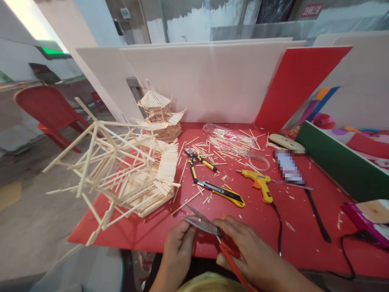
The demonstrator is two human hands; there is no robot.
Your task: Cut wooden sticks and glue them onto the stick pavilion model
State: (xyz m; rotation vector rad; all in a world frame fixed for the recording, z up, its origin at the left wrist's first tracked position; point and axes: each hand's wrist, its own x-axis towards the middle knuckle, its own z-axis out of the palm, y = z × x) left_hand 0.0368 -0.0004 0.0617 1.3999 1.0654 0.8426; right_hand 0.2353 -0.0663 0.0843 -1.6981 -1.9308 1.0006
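Note:
Red-handled scissors (232,259) are in my right hand (243,245), their blades parted and pointing left. Close to the blade tips, my left hand (178,246) is closed in a pinch between thumb and forefinger. Whatever it pinches is too small or hidden to name. Both hands are at the front edge of the red table (261,231). To the left is a large open frame of thin wooden sticks (121,166), partly overhanging the table. Behind it stands a tiered pagoda model (156,111) built of sticks.
Beyond my hands lie a utility knife (225,194), yellow-black pliers (194,164) and a yellow glue gun (258,182) with a cord. Loose sticks (203,150), a plastic bag of sticks (229,140), a tape roll (259,163) and a blurred phone (288,166) lie farther back. White boards (197,81) stand behind.

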